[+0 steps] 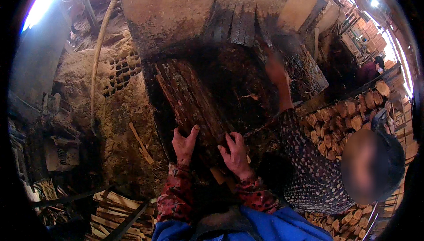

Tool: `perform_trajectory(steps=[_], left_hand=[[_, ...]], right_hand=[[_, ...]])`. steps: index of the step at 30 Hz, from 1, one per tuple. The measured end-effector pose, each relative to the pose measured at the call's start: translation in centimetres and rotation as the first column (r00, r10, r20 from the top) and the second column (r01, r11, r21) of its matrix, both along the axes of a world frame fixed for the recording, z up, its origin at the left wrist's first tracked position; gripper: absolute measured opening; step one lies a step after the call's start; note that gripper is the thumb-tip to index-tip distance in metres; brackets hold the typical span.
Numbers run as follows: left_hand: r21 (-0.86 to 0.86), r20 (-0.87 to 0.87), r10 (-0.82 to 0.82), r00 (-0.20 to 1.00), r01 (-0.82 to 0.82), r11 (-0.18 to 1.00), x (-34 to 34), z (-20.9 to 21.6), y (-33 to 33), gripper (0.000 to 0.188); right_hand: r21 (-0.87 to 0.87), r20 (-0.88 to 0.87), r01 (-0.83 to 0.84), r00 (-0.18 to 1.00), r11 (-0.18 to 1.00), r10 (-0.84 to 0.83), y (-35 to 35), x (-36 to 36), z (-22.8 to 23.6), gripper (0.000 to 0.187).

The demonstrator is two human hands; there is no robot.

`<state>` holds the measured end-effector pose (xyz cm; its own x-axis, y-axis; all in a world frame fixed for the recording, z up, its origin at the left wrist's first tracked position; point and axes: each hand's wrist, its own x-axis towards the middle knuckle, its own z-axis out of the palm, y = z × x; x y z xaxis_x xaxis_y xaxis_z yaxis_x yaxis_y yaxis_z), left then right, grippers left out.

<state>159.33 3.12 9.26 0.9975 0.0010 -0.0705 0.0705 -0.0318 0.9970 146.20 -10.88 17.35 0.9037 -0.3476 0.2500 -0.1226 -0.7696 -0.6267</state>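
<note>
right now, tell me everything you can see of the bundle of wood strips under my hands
The bundle of wood strips is a stack of long, thin, rough slats, dark reddish-brown. It lies flat on the dark, debris-strewn work table, running away from you and slightly left. Your left hand and right hand press, fingers spread, on its near end. Its far end fades into shadow.

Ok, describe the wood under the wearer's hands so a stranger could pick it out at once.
Start at the big dark machine table in the middle of the view. On its near end lies a bundle of long, dark brown, rough wooden slabs, running away from the wearer. Both the left hand and right hand press on it, unlike the pale stacked split logs to the right.
</note>
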Motion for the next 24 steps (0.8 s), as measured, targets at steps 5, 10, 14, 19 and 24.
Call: perform_trajectory(steps=[5,10,14,19,24], left_hand=[[0.022,-0.018,-0.017,1.0,0.018,1.0,-0.1,1.3,0.0,0.059],[-0.141,0.02,0.006,1.0,-0.003,0.99,0.1,-0.4,0.3,0.053],[-0.173,0.005,-0.004,1.0,0.005,0.985,-0.1,0.2,-0.3,0.053],[-0.084,0.002,0.006,1.0,-0.006,0.996,-0.1,0.2,0.0,0.054],[0.006,-0.015,-0.007,1.0,0.007,1.0,-0.2,1.0,0.1,0.056]], right_hand=[[-0.038,0.007,-0.005,1.0,0.999,0.005,0.0,0.1,-0.2,0.047],[-0.048,0.018,-0.016,1.0,0.999,0.017,0.2,0.1,-0.3,0.047],[-0.062,0.01,-0.007,1.0,0.998,0.008,-0.1,0.0,-0.5,0.048],[-0.042,-0.002,-0.007,1.0,0.999,0.007,0.0,0.0,-0.2,0.049],[-0.057,-0.019,-0.007,1.0,0.998,0.006,0.1,0.0,0.1,0.05]])
